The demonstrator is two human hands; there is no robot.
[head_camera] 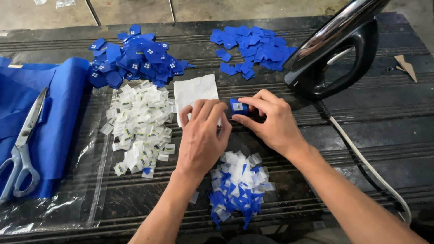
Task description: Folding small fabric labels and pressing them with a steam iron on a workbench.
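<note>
Left of white cloth (195, 90): unprocessed white labels (138, 126); at its near edge: left hand (201, 135) flat, fingers together; right hand (271, 119) pinched on blue tag (237, 106); below cloth: finished blue-and-white pile (237, 187), apparently under half done.

Scissors (20, 151) on blue cloth (58, 117); black iron (334, 49), perhaps unplugged.

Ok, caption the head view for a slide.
Two hands, left hand and right hand, pinch a small blue label among piles beside an iron.

Blue label (238, 106), black iron (337, 49), white cloth (195, 91).
</note>
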